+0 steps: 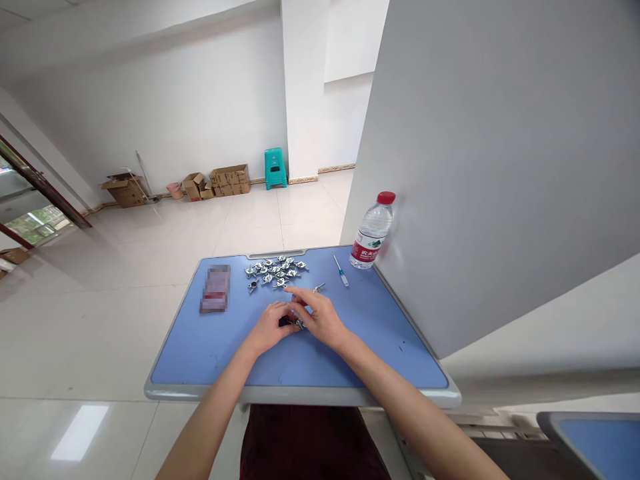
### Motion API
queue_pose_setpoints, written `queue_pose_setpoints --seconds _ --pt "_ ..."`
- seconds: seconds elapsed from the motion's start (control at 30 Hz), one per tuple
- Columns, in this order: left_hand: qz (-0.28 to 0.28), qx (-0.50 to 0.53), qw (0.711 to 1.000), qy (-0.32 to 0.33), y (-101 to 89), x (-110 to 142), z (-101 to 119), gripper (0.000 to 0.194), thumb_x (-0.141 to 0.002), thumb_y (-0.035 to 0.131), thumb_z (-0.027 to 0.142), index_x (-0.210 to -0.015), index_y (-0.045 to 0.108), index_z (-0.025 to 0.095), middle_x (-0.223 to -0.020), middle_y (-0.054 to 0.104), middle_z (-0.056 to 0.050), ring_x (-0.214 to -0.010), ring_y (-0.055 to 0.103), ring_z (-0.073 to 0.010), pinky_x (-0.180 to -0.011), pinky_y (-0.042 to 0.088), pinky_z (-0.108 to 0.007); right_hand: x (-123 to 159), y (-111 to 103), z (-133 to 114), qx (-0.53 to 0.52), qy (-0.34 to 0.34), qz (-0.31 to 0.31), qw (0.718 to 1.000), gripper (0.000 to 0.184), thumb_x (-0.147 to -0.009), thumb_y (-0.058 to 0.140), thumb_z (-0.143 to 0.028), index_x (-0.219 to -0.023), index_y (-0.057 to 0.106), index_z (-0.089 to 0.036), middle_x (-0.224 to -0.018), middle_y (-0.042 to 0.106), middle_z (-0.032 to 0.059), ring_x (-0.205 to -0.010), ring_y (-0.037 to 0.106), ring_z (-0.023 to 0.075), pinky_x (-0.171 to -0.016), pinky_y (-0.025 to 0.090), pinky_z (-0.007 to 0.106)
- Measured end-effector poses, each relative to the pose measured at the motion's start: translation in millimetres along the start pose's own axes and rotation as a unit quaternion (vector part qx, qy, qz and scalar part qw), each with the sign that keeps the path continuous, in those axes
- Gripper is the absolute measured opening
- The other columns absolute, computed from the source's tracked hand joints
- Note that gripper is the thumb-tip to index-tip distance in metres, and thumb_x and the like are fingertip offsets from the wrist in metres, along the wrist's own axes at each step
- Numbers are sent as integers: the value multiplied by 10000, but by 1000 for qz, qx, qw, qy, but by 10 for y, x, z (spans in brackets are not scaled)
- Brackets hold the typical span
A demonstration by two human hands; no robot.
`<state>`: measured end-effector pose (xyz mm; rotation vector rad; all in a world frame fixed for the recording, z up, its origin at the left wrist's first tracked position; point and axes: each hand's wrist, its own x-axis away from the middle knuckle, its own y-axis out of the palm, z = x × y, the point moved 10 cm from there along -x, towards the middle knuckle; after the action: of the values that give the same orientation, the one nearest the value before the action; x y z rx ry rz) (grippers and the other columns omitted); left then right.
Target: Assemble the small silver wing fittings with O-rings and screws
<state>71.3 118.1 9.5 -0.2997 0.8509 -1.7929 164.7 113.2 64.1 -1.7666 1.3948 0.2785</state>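
Observation:
Over the middle of the blue desk top (240, 360), my left hand (269, 328) and my right hand (323, 320) meet with fingers bent inward. Between them is a small shiny metal part (299, 323), beside a dark piece at the left fingertips; the fingers cover most of both. My right thumb and fingers close around the part from the right, the index finger reaching forward. Just beyond the hands lies a loose pile of similar silvery metal parts (277, 269) with short projecting arms. One more metal part (319, 288) lies behind my right hand.
A screwdriver (341, 271) with a clear-blue handle lies at the back right, near a red-capped water bottle (371, 233) by the grey partition (500, 167). A blurred phone-like rectangle (216, 289) is at the left. Cardboard boxes (230, 181) and teal stools (275, 168) stand along the wall.

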Motion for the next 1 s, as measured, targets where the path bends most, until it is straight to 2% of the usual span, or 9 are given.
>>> queue_pose_setpoints --seconds 0.1,0.23,0.43,0.63,0.83,1.0 --pt "2 -4 1000 6 1 -6 -4 117 -779 719 160 -767 607 191 -811 641 14 -854 583 -189 -833 458 -332 -15 -8 -7 6 -7 -15 1000 331 -956 443 -211 -1247 594 -258 -904 695 59 -844 641 197 -787 506 342" --pt "3 0 1000 16 3 -6 -2 129 -772 732 153 -761 609 191 -824 648 9 -878 584 -193 -832 458 -326 -38 -11 -10 -58 0 -31 998 344 -967 404 -196 -1247 598 -246 -1032 705 73 -942 649 193 -834 512 345" --pt "3 0 1000 5 9 10 -45 97 -782 737 194 -801 641 194 -841 669 3 -880 587 -203 -828 453 -335 -48 -51 111 -104 47 1 993 217 -915 518 -216 -1028 701 -237 -873 726 38 -807 674 179 -777 521 312" --pt "-1 -5 1000 -1 15 14 -46 86 -803 714 232 -843 648 196 -838 663 -4 -884 580 -210 -832 451 -346 -43 -99 120 -73 66 29 995 136 -865 561 -223 -893 695 -223 -817 720 30 -758 657 181 -757 512 306" --pt "2 -6 1000 -1 15 8 -29 74 -814 688 238 -809 634 188 -846 661 -13 -876 577 -207 -831 453 -350 -53 -84 92 -57 72 36 995 109 -857 541 -222 -847 648 -200 -776 685 26 -694 624 156 -698 500 273" --pt "0 -12 1000 0 3 12 16 58 -803 675 216 -813 623 190 -847 653 -8 -874 584 -204 -836 454 -345 -11 -51 151 -69 92 31 993 123 -880 534 -256 -926 632 -197 -765 662 24 -642 596 145 -642 503 263"
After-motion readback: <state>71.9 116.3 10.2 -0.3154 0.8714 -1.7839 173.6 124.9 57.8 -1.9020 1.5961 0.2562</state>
